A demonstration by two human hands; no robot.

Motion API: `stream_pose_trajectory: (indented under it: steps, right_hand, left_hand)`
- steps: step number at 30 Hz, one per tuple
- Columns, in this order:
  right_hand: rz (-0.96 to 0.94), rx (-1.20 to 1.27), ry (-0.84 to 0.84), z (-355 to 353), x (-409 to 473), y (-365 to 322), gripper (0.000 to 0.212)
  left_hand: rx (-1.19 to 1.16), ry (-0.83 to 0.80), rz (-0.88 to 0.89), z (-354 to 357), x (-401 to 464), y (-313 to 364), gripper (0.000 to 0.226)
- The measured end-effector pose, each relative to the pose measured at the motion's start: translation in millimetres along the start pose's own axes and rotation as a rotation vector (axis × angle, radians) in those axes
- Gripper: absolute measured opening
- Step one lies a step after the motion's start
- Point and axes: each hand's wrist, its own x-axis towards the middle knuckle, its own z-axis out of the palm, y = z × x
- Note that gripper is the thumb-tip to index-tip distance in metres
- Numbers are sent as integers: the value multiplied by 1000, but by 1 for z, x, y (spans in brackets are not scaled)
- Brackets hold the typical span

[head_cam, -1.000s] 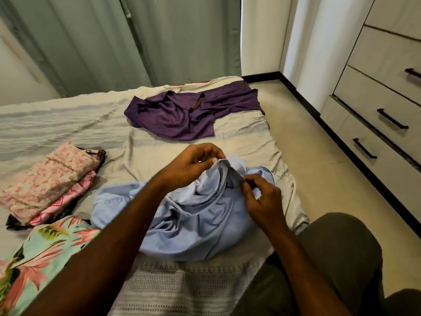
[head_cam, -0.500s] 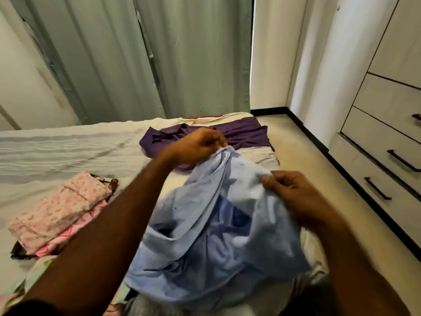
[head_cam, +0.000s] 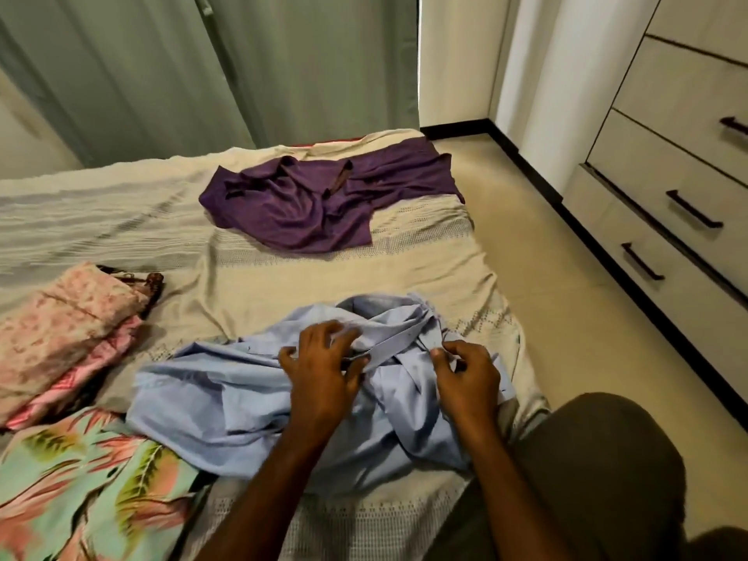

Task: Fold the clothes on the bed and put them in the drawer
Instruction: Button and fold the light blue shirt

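Risk: uneven fold or slide off the bed edge.

Blue shirt (head_cam: 307, 402) crumpled at near right of bed (head_cam: 251, 285), close to mattress edge. Left hand (head_cam: 324, 370) spread over collar area, fingers (head_cam: 344, 338) relaxed, pressing cloth. Right hand (head_cam: 465, 374) curled, apparently pinching a fabric edge. Likely faults: twisted sleeves trapped inside fold; fabric pulled past edge onto floor (head_cam: 566, 317). Purple garment (head_cam: 324, 204) unfolded further up. Drawers (head_cam: 668, 220) closed, well apart.
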Motion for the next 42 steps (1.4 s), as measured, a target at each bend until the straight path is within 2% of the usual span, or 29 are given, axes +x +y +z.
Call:
stream_pose_trajectory:
  steps: [4,5,8,11,13,17,19,21,25,27,30,33,35,38,42]
  right_hand:
    - [38,52,-31,1,2,0,5]
    - [63,71,-34,2,2,0,2]
    - [106,102,-38,5,3,1,4]
    - [63,94,-6,2,3,5,5]
    - [66,103,3,1,3,6,5]
    - [121,92,-26,2,5,8,4]
    - [138,104,-33,1,4,7,6]
    - [135,96,-45,0,4,7,7]
    - [153,84,-68,-2,4,6,7]
    - [158,73,-64,-4,2,7,8]
    - [161,44,-58,-6,0,8,8]
    - [164,19,-78,-7,-2,10,10]
    - [160,6,-81,-7,-4,11,13]
    - [165,-2,-79,-9,-5,12,12]
    - [201,40,-100,-5,-4,13,9]
  left_hand:
    - [147,-1,291,3,10,19,31]
    - [152,-3,318,6,10,26,28]
    - [128,-52,206,15,15,42,26]
    - [218,-117,118,22,19,54,30]
    - [244,-130,76,25,16,59,25]
    - [164,-151,-100,24,13,60,27]
    - [99,-142,-126,23,15,60,24]
    - [56,-106,-43,23,14,61,18]
    - [123,64,212,28,-7,66,18]
    - [96,27,220,29,-25,70,24]
    - [-136,-46,19,31,-43,76,22]
    - [-398,6,-230,28,-42,83,21]
    - [-403,-2,-304,27,-38,85,13]
    - [-385,-87,-324,28,-38,91,13]
    - [-374,-91,-421,30,-38,94,7]
